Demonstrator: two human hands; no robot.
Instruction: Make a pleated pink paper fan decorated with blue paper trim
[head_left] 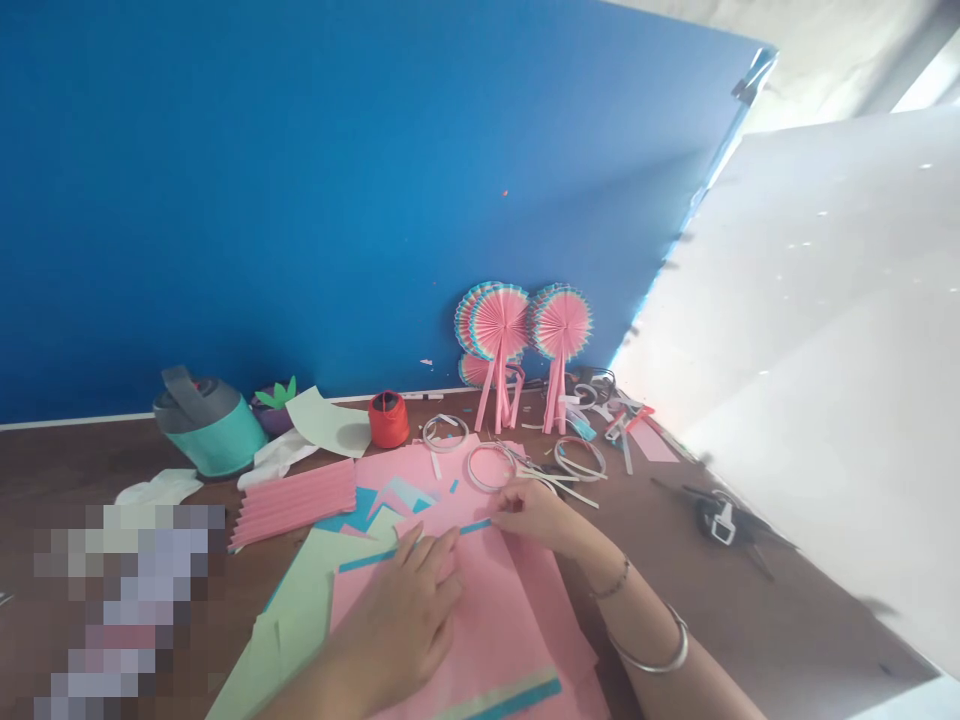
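Note:
My left hand [409, 610] lies flat with fingers stretched out on a pink paper sheet [499, 620], pressing it down near a blue strip [420, 548] along its top edge. My right hand [534, 512] pinches the right end of that top edge, fingers closed on the paper. Bangles circle my right wrist. A pale green sheet [300, 610] lies under the pink one at the left.
A pleated pink paper [296, 500], teal container [210, 420], red thread spool [388, 418], tape rings [491, 468], paper strips and scraps lie on the brown table [750, 600]. Pink paper fans [525, 325] stand against the blue wall. A black tool [720, 518] lies right, beside a white board.

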